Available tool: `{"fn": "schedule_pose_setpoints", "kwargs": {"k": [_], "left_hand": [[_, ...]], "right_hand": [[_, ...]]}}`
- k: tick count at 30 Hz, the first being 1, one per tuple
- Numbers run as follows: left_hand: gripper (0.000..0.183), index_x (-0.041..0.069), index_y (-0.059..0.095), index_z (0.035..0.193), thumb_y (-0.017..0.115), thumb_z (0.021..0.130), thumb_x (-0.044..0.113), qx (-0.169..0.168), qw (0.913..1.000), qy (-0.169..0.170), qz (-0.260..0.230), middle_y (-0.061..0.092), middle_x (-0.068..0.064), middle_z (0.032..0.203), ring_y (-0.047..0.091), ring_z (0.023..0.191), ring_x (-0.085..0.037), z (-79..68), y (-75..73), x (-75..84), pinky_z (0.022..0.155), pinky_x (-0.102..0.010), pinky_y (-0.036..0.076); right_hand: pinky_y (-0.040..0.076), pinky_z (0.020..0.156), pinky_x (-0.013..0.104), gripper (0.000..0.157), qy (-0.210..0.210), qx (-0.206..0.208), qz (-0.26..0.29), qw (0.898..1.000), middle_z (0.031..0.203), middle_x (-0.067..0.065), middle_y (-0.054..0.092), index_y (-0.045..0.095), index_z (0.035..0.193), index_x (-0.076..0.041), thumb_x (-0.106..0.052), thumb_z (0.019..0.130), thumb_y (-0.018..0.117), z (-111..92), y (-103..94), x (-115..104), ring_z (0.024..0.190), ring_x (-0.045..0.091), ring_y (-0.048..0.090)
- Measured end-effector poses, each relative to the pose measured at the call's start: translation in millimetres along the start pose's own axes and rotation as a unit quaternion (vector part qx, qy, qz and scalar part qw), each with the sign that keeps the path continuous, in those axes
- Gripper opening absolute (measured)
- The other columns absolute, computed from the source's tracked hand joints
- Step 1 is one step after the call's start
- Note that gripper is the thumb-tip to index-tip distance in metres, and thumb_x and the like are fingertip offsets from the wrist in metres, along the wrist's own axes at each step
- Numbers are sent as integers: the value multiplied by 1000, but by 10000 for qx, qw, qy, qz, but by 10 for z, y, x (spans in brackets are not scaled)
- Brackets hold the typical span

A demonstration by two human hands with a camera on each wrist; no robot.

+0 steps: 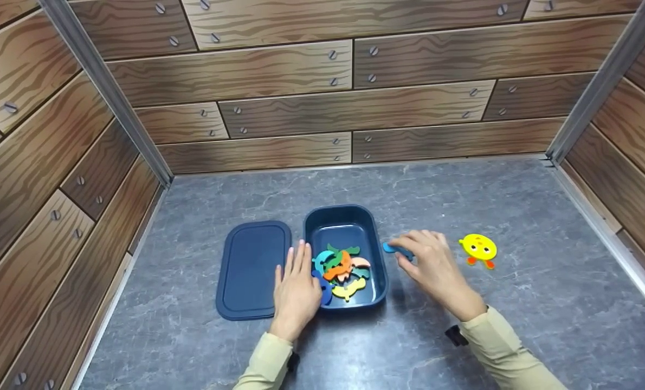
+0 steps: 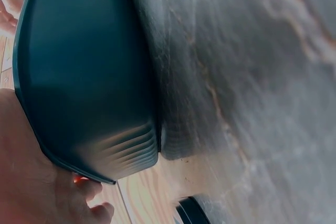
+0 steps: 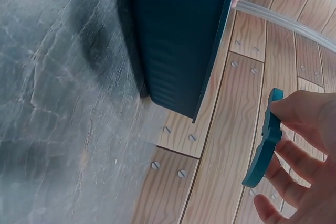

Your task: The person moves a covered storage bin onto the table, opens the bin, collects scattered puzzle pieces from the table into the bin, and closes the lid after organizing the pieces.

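A dark blue rectangular box point(image 1: 379, 281) holds several flat, colourful toy pieces, among them an orange piece point(image 1: 335, 269) and a yellow piece point(image 1: 349, 290). My left hand point(image 1: 297, 295) rests at the box's left rim, its fingers extended forward. Just off the right side of the box, my right hand point(image 1: 436, 265) pinches a flat blue toy piece point(image 3: 266, 140) between thumb and fingers; its outline is wavy. That piece is above the tabletop and apart from the box. Fingers partly cover it in the head view.
The flat dark blue lid point(image 1: 252, 271) lies left of the box, partly behind the left hand. Toward the right on the grey marbled table point(image 1: 409, 195) lies a yellow chick-like piece point(image 1: 479, 248) with orange feet. Wood-patterned walls point(image 1: 279, 76) stand behind and at both sides.
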State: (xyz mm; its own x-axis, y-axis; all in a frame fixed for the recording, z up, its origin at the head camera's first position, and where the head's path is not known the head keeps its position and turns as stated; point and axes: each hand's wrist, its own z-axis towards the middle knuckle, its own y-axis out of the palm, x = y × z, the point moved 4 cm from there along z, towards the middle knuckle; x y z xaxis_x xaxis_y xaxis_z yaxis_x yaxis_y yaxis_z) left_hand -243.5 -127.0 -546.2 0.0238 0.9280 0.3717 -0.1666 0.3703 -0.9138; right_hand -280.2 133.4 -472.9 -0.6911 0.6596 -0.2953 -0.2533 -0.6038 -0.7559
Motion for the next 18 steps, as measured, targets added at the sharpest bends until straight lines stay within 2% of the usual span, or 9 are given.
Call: {"fn": "schedule_pose_setpoints", "kwargs": {"k": [6, 18], "left_hand": [[65, 13, 24, 158, 49, 98, 19, -56, 10000, -20, 41, 16, 1, 163, 15, 149, -26, 9, -7, 4, 115, -56, 16], [65, 14, 24, 158, 50, 98, 19, -83, 10000, -46, 9, 16, 1, 163, 15, 149, -25, 4, 4, 4, 115, -56, 16]], "right_hand": [[38, 83, 40, 29, -42, -171, -61, 9998, 100, -5, 68, 75, 108, -16, -7, 80, 80, 82, 7, -32, 91, 17, 60], [38, 84, 43, 29, -171, -130, 40, 9998, 100, -5, 68, 75, 106, -15, -5, 79, 81, 218, 87, -85, 92, 18, 60]]}}
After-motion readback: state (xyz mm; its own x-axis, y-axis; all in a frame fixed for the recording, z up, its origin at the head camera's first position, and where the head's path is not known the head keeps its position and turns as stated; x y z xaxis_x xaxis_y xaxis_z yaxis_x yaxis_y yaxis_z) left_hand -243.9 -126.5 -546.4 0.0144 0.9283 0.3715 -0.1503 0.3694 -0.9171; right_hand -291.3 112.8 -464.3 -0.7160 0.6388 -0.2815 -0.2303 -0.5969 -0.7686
